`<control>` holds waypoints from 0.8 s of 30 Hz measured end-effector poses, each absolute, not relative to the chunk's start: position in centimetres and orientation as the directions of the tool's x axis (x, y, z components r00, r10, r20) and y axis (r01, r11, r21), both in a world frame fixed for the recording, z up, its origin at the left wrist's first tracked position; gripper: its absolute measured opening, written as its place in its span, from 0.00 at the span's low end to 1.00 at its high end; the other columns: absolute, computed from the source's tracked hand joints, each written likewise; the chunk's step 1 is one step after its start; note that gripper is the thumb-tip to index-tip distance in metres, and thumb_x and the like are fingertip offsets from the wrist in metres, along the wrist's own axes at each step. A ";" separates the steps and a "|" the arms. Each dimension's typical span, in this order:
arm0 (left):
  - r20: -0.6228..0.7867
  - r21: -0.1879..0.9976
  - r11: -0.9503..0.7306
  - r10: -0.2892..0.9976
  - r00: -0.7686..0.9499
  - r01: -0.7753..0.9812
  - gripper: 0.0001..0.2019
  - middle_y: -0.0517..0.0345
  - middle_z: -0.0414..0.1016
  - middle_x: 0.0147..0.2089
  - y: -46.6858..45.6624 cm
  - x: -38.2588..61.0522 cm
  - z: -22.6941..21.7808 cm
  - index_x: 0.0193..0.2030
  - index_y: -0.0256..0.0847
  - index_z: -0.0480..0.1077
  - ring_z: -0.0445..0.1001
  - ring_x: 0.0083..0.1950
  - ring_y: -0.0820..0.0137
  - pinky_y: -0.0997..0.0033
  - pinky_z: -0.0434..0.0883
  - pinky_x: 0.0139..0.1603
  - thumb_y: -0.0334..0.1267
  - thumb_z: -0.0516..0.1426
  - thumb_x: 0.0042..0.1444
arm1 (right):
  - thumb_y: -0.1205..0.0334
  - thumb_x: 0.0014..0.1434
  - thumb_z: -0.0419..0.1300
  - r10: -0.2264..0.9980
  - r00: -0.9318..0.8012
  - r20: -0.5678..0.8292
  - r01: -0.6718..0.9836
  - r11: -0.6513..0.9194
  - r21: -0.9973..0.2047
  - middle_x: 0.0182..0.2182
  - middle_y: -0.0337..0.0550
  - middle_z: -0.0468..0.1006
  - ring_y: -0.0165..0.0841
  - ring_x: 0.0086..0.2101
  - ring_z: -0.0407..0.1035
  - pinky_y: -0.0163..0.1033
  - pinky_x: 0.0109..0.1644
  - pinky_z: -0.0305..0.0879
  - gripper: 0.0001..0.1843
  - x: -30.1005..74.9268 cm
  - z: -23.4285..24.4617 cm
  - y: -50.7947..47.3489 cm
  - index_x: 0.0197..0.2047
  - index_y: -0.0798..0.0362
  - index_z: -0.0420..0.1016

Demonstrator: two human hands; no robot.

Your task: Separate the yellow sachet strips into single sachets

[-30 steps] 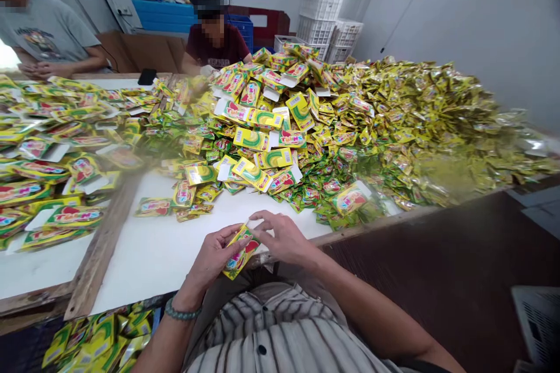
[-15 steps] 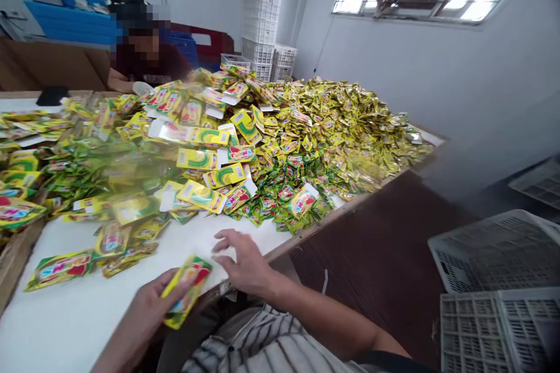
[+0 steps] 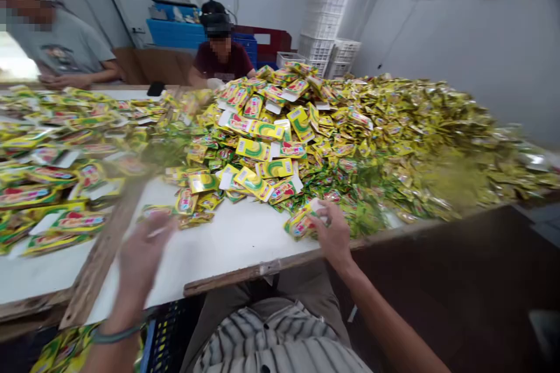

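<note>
My right hand (image 3: 333, 232) closes its fingers on the white-flapped end of a small yellow-and-green printed box (image 3: 299, 222), at the front edge of the heap. My left hand (image 3: 142, 247) is smeared by motion above the white tabletop (image 3: 236, 233). Just beyond its fingers lies another printed box (image 3: 154, 211), partly covered by the hand. Beside that, a box (image 3: 186, 201) rests on a few small sachets (image 3: 196, 220). More yellow boxes (image 3: 254, 182) with white flaps lie on the heap of sachets (image 3: 394, 128).
A wooden divider (image 3: 102, 245) separates rows of filled boxes (image 3: 65, 221) on the left. Below the table edge is a dark basket (image 3: 164, 338) beside more yellow packs (image 3: 65, 349). Two people (image 3: 223, 58) sit across the table. White crates (image 3: 328, 17) are stacked behind.
The view has swung left. The box that was in my left hand is no longer there, and that hand has moved left. My right hand has taken hold of a box at the heap.
</note>
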State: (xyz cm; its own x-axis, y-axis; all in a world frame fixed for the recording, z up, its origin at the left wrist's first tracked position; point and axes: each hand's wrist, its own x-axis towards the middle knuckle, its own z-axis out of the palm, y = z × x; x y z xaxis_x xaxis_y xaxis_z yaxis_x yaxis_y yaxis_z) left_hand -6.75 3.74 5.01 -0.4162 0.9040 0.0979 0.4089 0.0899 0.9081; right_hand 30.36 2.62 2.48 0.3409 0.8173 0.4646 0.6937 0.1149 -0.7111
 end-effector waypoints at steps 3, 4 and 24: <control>-0.011 0.954 0.050 0.991 -0.132 0.296 0.35 0.46 0.74 0.56 2.5 -2.1 3.8 0.58 0.41 0.67 0.74 0.53 0.56 0.55 0.71 0.54 0.50 0.65 0.41 | 0.60 0.56 0.60 0.890 0.127 0.438 0.548 0.305 -0.779 0.30 0.41 0.74 0.35 0.35 0.67 0.39 0.40 0.65 0.14 22.9 3.3 2.9 0.47 0.51 0.70; -0.058 0.975 0.066 0.997 -0.041 0.212 0.37 0.47 0.74 0.55 2.2 -0.9 3.3 0.60 0.41 0.65 0.74 0.53 0.57 0.56 0.71 0.54 0.49 0.65 0.42 | 0.62 0.56 0.60 0.912 0.024 0.409 0.483 0.348 -0.803 0.30 0.40 0.74 0.33 0.34 0.68 0.37 0.39 0.65 0.13 20.7 3.6 3.3 0.46 0.51 0.70; -0.162 0.788 0.265 0.960 -0.228 0.556 0.26 0.46 0.81 0.43 3.7 -7.0 0.7 0.48 0.39 0.72 0.78 0.46 0.54 0.64 0.72 0.42 0.53 0.59 0.46 | 0.76 0.54 0.51 0.920 -0.360 0.154 0.602 0.355 -0.715 0.45 0.46 0.77 0.36 0.45 0.70 0.41 0.50 0.65 0.20 15.4 -0.5 8.8 0.48 0.54 0.72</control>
State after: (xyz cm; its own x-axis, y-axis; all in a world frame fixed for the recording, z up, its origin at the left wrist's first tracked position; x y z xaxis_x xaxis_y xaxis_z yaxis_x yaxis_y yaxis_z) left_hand -7.01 3.68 0.73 -0.2279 0.9601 -0.1621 0.5561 0.2651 0.7877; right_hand 15.44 8.83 -0.47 -0.3597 0.9202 0.1542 0.6022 0.3552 -0.7150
